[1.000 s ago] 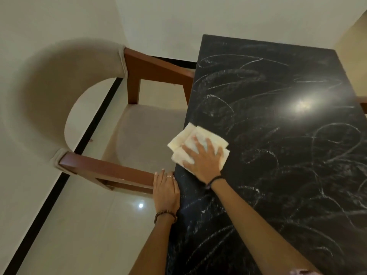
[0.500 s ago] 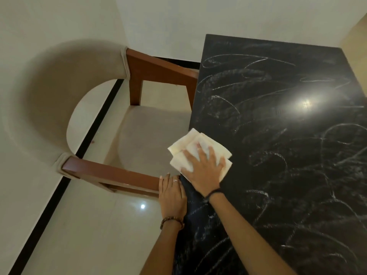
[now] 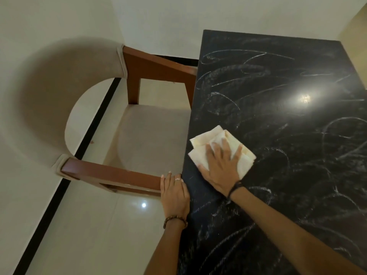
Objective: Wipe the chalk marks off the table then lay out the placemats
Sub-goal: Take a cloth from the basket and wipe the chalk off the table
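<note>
White chalk marks (image 3: 218,96) swirl across most of the black bench (image 3: 288,175), which stands beside a cushioned wooden chair (image 3: 139,135) on a pale tiled floor (image 3: 89,225). Near the bench's left edge the right hand (image 3: 220,167) presses flat, fingers spread and grip apart, on a folded cream cloth (image 3: 200,143); the left hand (image 3: 174,193) rests open along that edge, just touching the chair's armrest
</note>
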